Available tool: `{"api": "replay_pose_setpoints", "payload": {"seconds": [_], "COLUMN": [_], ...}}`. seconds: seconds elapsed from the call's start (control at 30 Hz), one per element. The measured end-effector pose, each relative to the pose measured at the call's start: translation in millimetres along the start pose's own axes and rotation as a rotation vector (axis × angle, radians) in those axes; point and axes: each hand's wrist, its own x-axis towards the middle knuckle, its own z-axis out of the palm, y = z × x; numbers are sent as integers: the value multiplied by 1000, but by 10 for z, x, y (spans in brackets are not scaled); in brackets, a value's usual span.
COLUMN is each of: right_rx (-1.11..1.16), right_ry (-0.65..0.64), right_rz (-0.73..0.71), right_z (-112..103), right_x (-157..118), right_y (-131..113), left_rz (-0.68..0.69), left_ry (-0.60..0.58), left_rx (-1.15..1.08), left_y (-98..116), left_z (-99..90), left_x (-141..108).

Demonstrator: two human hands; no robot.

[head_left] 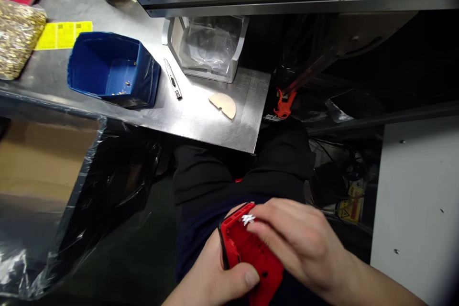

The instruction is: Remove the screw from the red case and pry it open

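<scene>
Over my lap, my left hand (222, 267) grips a red plastic housing (263, 265) with a black edge, its thumb pressed on the inner side. Small dark holes show inside this hollow part. My right hand (301, 239) is at the housing's upper end, thumb and forefinger pinched together. A small white spiky piece (247, 219) sits at those fingertips, against the housing's inside. Whether it also touches the wall there I cannot tell. The lower end of the housing runs out of view.
On the metal table (201, 126) stand a blue bin (148, 76) with a few small brass-coloured pieces and a grey tray (233, 64) holding clear plastic. A utility knife (173, 80) and a pale half-disc (224, 105) lie nearby. Left below is a box lined with black plastic (107, 191).
</scene>
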Motion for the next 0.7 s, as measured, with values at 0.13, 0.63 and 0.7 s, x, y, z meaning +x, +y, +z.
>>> {"api": "replay_pose_setpoints", "payload": {"seconds": [0.13, 0.63, 0.7], "right_rx": [-107, -257, -284], "right_ry": [26, -163, -149], "right_rz": [-105, -343, -379], "right_z": [-95, 1, 9], "right_x": [0, 68, 70], "right_y": [93, -5, -1], "left_rz": [-94, -33, -19], "left_ry": [-70, -167, -166], "left_rx": [-148, -11, 11], "left_y": [-91, 107, 126], "left_z": [-151, -59, -51], "left_x": [-51, 70, 76]}}
